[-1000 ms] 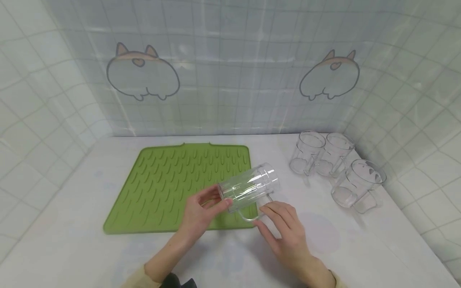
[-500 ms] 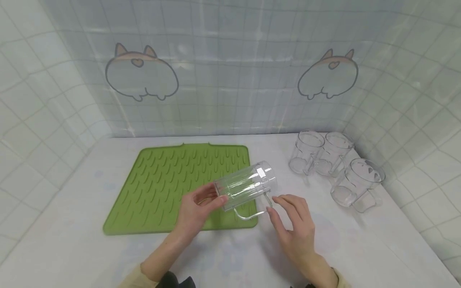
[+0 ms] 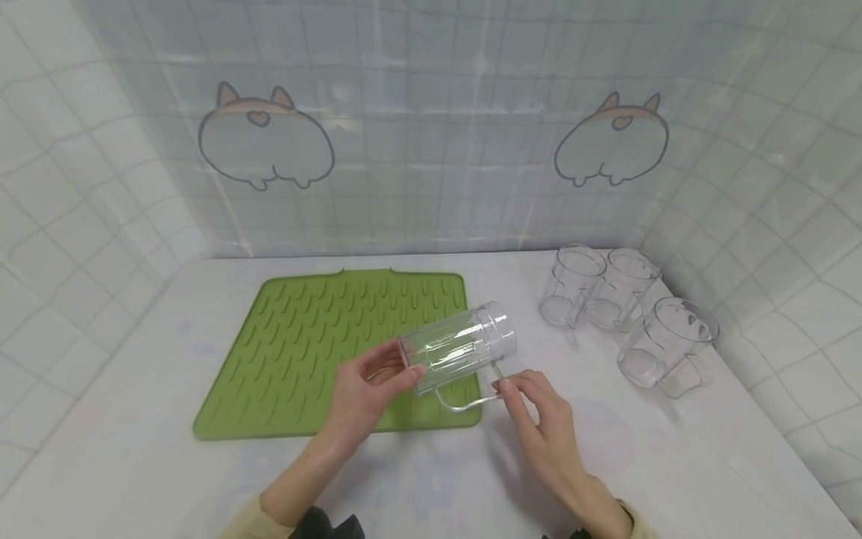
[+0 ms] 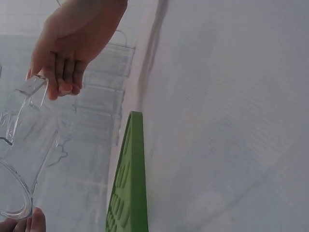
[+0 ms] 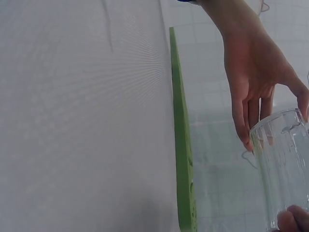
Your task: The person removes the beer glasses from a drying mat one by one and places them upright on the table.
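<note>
A clear mug (image 3: pixel 458 348) lies tilted in the air over the right part of a green ribbed mat (image 3: pixel 303 359), its handle pointing down toward the person. My left hand (image 3: pixel 364 393) grips the mug's left end, thumb in front and fingers behind. At the handle's right end, my right hand (image 3: pixel 545 419) pinches the handle between thumb and fingertips. From the left wrist, the right hand (image 4: pixel 72 41) shows at the handle, with the mug (image 4: pixel 29 130) raised beside the mat's edge. The right wrist view has the left hand (image 5: pixel 256 72) spanning the mug's end.
Several similar mugs stand upright at the right: one at the back (image 3: pixel 572 284), one beside it (image 3: pixel 622 288), and one nearer (image 3: pixel 667 340). A tiled-pattern wall covering (image 3: pixel 431 150) rises behind the white table (image 3: pixel 417 479) and along both sides.
The mug has shifted slightly left in my left hand. My right hand has slid from the handle's middle to its right end, the fingers parting and then closing on it.
</note>
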### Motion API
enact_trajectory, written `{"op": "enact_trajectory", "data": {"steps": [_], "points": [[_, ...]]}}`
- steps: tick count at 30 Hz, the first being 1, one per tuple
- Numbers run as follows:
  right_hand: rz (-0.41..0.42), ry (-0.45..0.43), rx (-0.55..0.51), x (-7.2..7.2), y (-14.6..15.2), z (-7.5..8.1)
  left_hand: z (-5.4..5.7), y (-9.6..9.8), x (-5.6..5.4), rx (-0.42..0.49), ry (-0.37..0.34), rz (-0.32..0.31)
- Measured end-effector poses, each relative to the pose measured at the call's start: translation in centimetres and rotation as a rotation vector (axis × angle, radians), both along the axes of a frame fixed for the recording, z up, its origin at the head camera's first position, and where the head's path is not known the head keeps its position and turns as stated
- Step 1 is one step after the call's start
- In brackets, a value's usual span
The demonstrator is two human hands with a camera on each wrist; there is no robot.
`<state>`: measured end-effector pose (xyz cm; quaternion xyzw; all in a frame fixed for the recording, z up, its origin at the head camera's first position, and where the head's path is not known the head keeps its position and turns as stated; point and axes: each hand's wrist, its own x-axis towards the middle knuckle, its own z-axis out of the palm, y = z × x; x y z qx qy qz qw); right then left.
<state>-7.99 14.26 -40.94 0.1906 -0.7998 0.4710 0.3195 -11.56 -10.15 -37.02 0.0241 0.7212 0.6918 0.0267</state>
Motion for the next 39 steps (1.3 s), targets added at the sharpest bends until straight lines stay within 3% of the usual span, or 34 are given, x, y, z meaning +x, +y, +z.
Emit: {"op": "enact_trajectory", "data": {"steps": [4, 9, 20, 27, 34, 39], "points": [[0.041, -0.122, -0.075, 0.2, -0.1, 0.1, -0.2, -0.1, -0.1, -0.008, 0.014, -0.019], [0.049, -0.125, -0.148, 0.3, -0.3, 0.2, -0.5, -0.3, -0.3, -0.020, 0.033, -0.062], [0.022, -0.177, -0.188, 0.5, -0.1, 0.5, -1.0, -0.4, -0.6, -0.070, 0.050, -0.102], [0.027, -0.219, -0.248, 0.5, 0.0, 0.9, -1.0, -0.4, -0.6, -0.088, 0.023, -0.141], [-0.039, -0.403, -0.273, 0.6, 0.4, 1.6, -1.1, -0.4, -0.5, -0.120, -0.013, -0.193], [-0.039, -0.568, -0.354, 0.5, 0.5, 2.4, -1.3, -0.4, -0.6, -0.145, -0.022, -0.229]]}}
